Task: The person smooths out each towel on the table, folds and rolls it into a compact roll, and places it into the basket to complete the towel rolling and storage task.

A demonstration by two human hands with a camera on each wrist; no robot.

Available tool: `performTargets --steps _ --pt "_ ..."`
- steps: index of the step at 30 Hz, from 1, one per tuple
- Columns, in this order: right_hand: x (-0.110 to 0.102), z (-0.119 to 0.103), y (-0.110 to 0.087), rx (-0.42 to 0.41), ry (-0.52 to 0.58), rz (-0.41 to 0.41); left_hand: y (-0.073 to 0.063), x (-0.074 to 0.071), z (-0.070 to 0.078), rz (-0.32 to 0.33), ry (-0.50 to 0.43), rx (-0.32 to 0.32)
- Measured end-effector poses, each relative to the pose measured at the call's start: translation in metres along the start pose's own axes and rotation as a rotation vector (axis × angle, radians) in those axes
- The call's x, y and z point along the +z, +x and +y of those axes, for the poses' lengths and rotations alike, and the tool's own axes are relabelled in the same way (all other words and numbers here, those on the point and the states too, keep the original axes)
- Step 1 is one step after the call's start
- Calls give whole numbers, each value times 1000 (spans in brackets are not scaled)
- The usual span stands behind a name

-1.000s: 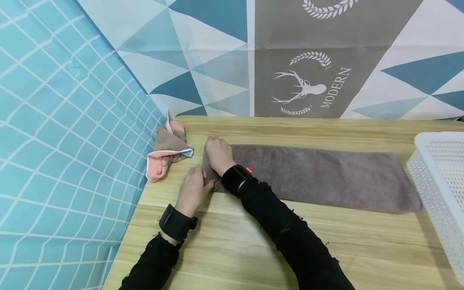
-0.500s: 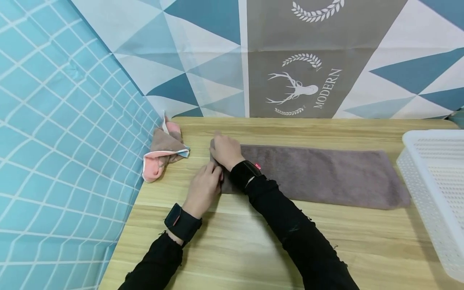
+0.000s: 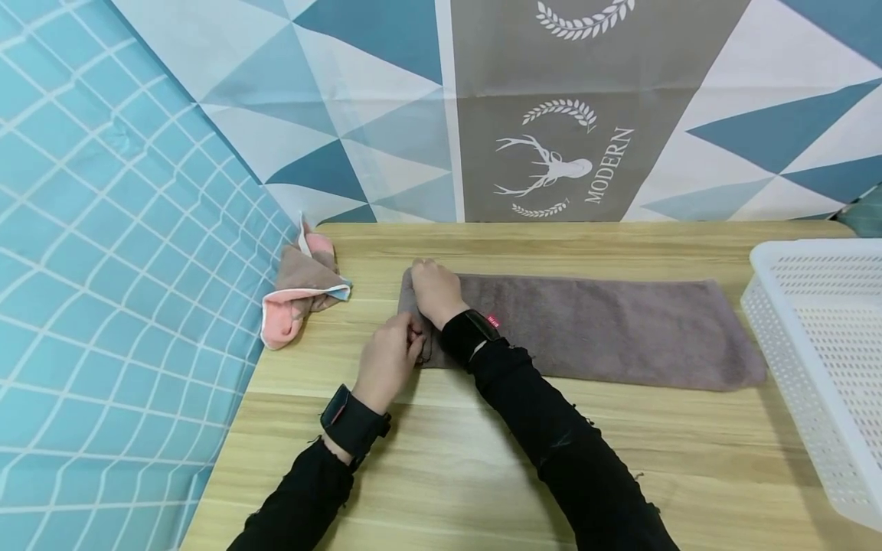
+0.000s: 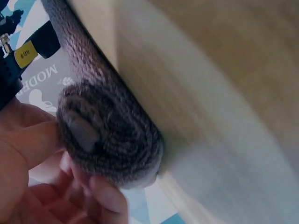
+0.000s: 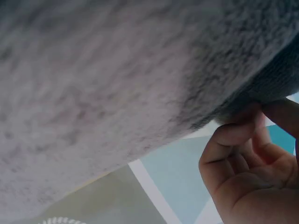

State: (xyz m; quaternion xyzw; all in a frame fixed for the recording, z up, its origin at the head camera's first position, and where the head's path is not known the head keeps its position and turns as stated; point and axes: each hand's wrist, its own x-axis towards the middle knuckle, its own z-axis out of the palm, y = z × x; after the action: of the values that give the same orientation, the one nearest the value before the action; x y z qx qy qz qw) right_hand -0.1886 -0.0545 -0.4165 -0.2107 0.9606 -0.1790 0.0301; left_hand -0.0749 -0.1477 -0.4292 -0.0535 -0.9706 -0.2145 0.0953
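A long brown-grey towel [image 3: 606,329] lies folded lengthwise across the table, its left end rolled up. A small red tag [image 3: 492,321] shows on its upper side. My left hand [image 3: 389,353] holds the near end of the roll; in the left wrist view the towel roll [image 4: 117,126] shows its spiral layers, with thumb and fingers around its edge. My right hand [image 3: 437,291] grips the far end of the roll. In the right wrist view the curled right fingers [image 5: 224,140] pinch the dark underside of the towel [image 5: 93,102].
A white perforated basket [image 3: 785,321] stands at the right, close to the towel's flat end. A crumpled pink and brown cloth [image 3: 303,279] lies at the back left against the blue checked wall covering [image 3: 138,306]. A patterned backdrop [image 3: 386,99] rises behind the wooden table [image 3: 448,459].
Both hands have moved right along the towel with its rolled end, and the flat stretch looks shorter. The head view has shifted, so the basket and cloth appear further left.
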Motion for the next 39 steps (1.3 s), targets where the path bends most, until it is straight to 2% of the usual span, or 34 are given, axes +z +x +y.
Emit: performTargets --steps 3,6,8,11,13,15,22,26,29,32,36,39 --pt "0 -4 0 -8 -29 36 1 -2 -3 -6 39 -108" --pt "1 -8 0 -2 -89 53 1 -3 -7 -57 87 -183" --pt "3 -10 -1 -3 -118 47 1 -4 -10 -103 71 -208" --pt "5 -13 -1 -1 -140 30 2 -5 -12 -146 11 -209" --pt "6 -15 0 4 -111 24 2 -6 -12 -147 -20 -195" --pt "5 -17 1 8 -85 15 2 -6 -12 -125 -10 -166" --pt "-4 -25 0 38 38 -40 -1 -10 -13 -24 181 -1" --pt "-13 -23 -2 47 28 -46 -2 -8 -9 32 294 89" --pt "-20 -17 -5 57 3 -65 -3 -5 -5 66 339 141" --pt "-23 -8 -7 73 -29 -83 -4 -4 0 73 285 186" --pt "-24 5 -10 94 -47 -64 -3 -5 8 46 79 228" --pt "-20 11 -12 86 -9 -40 -2 -5 11 13 -77 202"
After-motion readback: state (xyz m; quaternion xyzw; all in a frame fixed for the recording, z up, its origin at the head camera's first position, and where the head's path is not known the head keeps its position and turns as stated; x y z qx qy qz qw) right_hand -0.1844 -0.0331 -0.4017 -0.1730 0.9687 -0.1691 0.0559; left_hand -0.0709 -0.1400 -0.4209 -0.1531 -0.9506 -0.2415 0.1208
